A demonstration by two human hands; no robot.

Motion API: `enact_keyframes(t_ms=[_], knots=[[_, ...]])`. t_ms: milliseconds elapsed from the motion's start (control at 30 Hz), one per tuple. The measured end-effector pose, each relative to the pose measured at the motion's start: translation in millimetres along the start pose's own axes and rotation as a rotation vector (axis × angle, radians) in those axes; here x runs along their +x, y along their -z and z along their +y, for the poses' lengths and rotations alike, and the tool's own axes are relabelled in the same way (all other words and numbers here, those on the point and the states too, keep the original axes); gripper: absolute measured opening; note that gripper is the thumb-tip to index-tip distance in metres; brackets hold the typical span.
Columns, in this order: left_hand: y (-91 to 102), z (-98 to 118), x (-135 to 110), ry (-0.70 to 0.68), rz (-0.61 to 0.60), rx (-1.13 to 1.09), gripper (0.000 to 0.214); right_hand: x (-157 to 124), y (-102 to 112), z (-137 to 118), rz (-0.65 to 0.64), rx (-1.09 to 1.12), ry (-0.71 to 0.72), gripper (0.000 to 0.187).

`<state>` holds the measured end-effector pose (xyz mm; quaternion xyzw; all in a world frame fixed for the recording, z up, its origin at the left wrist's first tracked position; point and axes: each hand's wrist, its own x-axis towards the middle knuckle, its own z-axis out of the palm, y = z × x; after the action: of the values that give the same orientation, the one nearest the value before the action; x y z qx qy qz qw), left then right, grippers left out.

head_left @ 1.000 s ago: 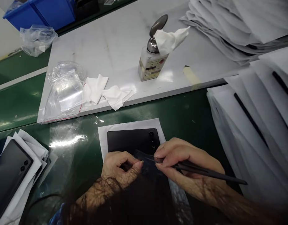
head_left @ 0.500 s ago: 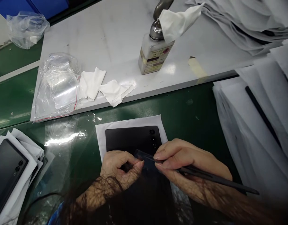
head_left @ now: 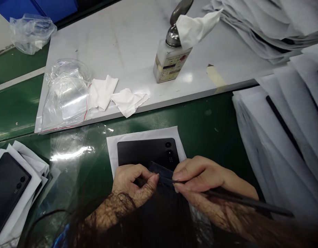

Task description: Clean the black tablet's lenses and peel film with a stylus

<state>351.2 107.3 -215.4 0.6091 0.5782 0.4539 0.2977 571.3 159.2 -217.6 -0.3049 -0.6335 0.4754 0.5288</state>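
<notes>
A black tablet (head_left: 142, 151) lies back up on a white sheet (head_left: 112, 151), its cameras at the upper right. Over its lower part, my left hand (head_left: 134, 182) pinches the edge of a small clear film (head_left: 160, 168) between thumb and finger. Black tweezers (head_left: 267, 205) are gripped in my right hand (head_left: 213, 177), their handle end pointing to the lower right. The tips are at the film, beside my right fingertips; whether they clasp it I cannot tell. Dark hair strands blur the bottom of the view and hide the tablet's near part.
Another tablet (head_left: 11, 189) rests on wrapped ones at left. A raised white board (head_left: 128, 41) holds a pump bottle (head_left: 171, 62), white wipes (head_left: 129, 101) and a clear zip bag (head_left: 64, 100). Stacked white sleeves (head_left: 265, 137) stand at right on the green mat (head_left: 208, 127).
My right hand has shifted slightly right and down with the tweezers, and the film spreads a little wider between the hands. My left hand stays almost in place.
</notes>
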Motion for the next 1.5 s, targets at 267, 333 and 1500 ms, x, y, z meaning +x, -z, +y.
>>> enact_keyframes(t_ms=[267, 333, 1500], knots=[[1.2, -3.8, -10.9, 0.046, -0.022, 0.037, 0.028, 5.3, 1.6, 35.5, 0.55, 0.166, -0.365, 0.039], [-1.0, -6.7, -14.1, 0.062, 0.005, 0.036, 0.029, 2.0, 1.8, 41.0, 0.563, 0.09, -0.384, 0.044], [4.7, -9.1, -25.0, 0.135, -0.053, 0.189, 0.028, 7.8, -3.4, 35.5, 0.494, -0.135, -0.307, 0.026]])
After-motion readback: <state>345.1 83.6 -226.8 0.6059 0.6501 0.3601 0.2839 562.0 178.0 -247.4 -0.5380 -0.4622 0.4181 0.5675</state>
